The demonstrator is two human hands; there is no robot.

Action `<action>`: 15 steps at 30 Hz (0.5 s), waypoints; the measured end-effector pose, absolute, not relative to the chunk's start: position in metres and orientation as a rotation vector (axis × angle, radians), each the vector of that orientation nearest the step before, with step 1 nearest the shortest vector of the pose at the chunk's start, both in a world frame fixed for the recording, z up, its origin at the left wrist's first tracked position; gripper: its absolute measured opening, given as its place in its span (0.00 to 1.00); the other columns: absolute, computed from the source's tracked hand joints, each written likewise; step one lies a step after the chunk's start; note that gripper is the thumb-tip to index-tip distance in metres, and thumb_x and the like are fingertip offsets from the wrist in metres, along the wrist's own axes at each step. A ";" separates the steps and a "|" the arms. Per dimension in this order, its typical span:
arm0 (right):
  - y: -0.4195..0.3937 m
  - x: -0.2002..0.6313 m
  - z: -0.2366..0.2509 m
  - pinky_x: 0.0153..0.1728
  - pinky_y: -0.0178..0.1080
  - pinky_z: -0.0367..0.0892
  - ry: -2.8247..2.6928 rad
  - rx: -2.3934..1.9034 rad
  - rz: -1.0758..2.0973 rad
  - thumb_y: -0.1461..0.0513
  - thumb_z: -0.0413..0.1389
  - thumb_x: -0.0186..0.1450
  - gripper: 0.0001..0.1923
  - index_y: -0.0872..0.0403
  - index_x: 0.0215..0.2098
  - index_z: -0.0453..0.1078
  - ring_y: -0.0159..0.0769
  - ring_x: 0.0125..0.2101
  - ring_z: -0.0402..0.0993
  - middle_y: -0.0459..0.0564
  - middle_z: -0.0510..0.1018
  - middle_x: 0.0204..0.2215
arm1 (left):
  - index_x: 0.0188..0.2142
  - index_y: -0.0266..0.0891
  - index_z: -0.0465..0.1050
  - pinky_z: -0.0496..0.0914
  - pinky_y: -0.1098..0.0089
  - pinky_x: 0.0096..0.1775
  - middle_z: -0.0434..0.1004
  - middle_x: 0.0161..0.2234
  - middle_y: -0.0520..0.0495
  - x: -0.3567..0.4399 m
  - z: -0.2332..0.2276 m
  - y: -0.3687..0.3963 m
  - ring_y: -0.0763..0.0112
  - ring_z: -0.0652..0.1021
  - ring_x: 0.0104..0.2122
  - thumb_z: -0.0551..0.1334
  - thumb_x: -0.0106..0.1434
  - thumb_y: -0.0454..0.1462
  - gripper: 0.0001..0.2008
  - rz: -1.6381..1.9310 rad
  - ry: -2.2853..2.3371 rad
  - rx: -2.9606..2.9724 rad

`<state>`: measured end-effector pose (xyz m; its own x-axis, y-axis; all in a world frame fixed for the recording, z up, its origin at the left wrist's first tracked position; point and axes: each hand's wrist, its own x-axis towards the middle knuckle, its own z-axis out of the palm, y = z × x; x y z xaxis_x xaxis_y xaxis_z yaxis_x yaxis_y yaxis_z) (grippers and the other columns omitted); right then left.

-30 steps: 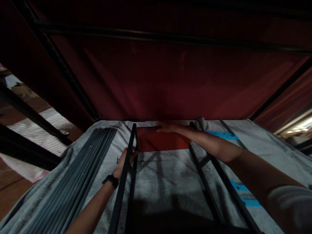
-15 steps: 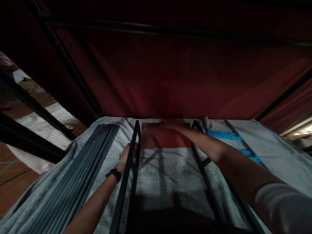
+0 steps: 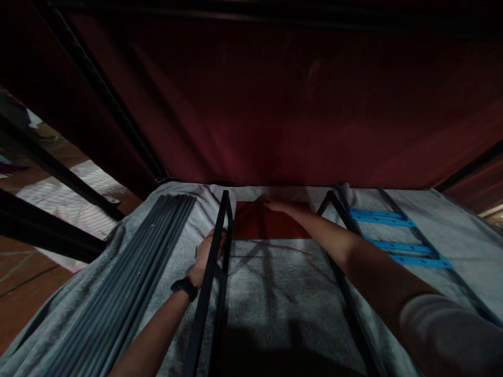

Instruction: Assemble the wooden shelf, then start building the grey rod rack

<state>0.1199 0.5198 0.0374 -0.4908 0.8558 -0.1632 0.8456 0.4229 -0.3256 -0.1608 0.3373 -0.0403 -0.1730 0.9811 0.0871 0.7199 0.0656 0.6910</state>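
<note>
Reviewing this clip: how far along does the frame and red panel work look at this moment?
Looks mid-way. Done: a black metal frame stands on the grey cloth, and a red panel lies between its rails. In hand: the left hand grips the frame's left rail, the right hand presses the panel's far edge. Left: a bundle of grey rods lies untouched, also blue-strapped bars.

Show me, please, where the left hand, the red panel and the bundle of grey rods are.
left hand [image 3: 207, 253], head view, back of the hand at the black bar.
red panel [image 3: 259, 226], head view, its bare middle.
bundle of grey rods [image 3: 133, 280], head view, mid-length.
</note>
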 end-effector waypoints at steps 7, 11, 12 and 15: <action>0.512 0.120 0.032 0.55 0.41 0.65 -2.611 -1.631 0.460 0.57 0.48 0.73 0.21 0.57 0.59 0.70 0.47 0.56 0.71 0.60 0.74 0.58 | 0.43 0.43 0.74 0.67 0.70 0.32 0.78 0.41 0.47 -0.158 -0.034 0.335 0.66 0.77 0.34 0.57 0.63 0.43 0.13 0.921 1.919 1.742; 0.506 0.119 0.029 0.56 0.41 0.64 -2.603 -1.661 0.405 0.56 0.46 0.73 0.22 0.57 0.60 0.69 0.46 0.57 0.70 0.61 0.73 0.58 | 0.42 0.43 0.75 0.67 0.69 0.34 0.78 0.42 0.47 -0.159 -0.037 0.336 0.64 0.77 0.38 0.55 0.64 0.44 0.13 0.884 1.926 1.834; 0.506 0.119 0.028 0.56 0.41 0.64 -2.605 -1.662 0.398 0.56 0.46 0.73 0.23 0.58 0.60 0.68 0.46 0.56 0.71 0.62 0.73 0.58 | 0.42 0.43 0.75 0.68 0.69 0.34 0.78 0.42 0.46 -0.160 -0.037 0.337 0.64 0.77 0.38 0.55 0.64 0.44 0.14 0.872 1.933 1.850; 0.505 0.119 0.026 0.56 0.40 0.64 -2.617 -1.644 0.377 0.56 0.47 0.73 0.24 0.57 0.63 0.66 0.45 0.57 0.70 0.60 0.72 0.59 | 0.43 0.43 0.76 0.69 0.68 0.35 0.78 0.44 0.45 -0.161 -0.039 0.337 0.62 0.77 0.39 0.54 0.65 0.43 0.14 0.851 1.922 1.885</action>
